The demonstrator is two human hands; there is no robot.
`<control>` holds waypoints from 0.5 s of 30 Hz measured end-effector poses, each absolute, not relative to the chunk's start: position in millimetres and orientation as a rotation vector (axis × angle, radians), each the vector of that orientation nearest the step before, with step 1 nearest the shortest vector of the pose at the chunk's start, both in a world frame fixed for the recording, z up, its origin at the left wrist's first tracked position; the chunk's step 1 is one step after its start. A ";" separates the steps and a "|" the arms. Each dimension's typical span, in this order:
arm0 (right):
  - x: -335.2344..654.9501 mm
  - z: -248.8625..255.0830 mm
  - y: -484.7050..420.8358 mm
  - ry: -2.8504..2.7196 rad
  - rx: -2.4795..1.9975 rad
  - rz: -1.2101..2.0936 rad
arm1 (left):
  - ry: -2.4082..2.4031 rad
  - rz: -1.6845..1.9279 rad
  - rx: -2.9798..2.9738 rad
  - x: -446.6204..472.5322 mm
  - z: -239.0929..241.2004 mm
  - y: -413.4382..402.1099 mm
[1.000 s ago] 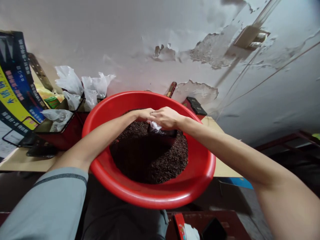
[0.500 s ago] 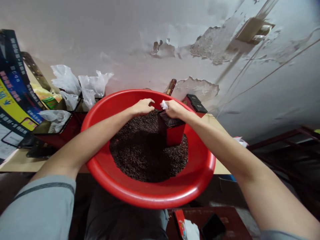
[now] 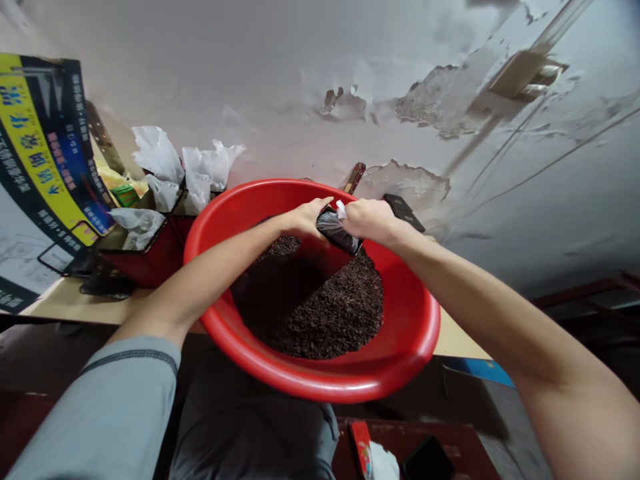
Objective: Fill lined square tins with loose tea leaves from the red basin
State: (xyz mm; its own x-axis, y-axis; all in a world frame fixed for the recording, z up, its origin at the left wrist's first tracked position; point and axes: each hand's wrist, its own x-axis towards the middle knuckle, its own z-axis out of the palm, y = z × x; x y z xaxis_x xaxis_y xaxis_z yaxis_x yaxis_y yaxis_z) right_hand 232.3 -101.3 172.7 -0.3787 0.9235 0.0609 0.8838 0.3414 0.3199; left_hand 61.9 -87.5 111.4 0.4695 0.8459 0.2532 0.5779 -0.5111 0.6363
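A big red basin [image 3: 320, 387] holds a heap of dark, loose dried bits [image 3: 330, 320] that look like tea leaves. Over the heap is a red box with a black rim, tilted, lined with a clear plastic bag [image 3: 336, 229] that has dark contents. My left hand [image 3: 309, 219] grips the left side of this box, its thumb by the rim. Closed on the bag's gathered white top is my right hand [image 3: 370, 219]. Much of the box's lower part lies in shadow.
To the left stand several red boxes [image 3: 145, 257] with plastic bags sticking out, beside a large printed carton [image 3: 45, 180]. Behind the basin are a dark-handled tool [image 3: 355, 178] and a black-lidded box [image 3: 404, 210]. A peeling wall rises behind. Below right, a dark object [image 3: 429, 460] lies on a stool.
My left hand has moved from empty air onto the box. The box, earlier standing in the heap, is now raised and tilted. The view has shifted slightly left.
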 end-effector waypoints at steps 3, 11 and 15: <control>233.5 154.7 -112.9 2.627 1.530 0.497 | 1.009 0.621 2.313 40.3 104.8 -71.3; 264.7 99.2 -138.8 3.333 1.548 0.234 | 1.071 0.473 2.358 44.6 98.9 -76.8; 281.1 90.7 -156.4 3.471 1.424 0.134 | 1.066 0.416 2.369 44.4 102.5 -75.9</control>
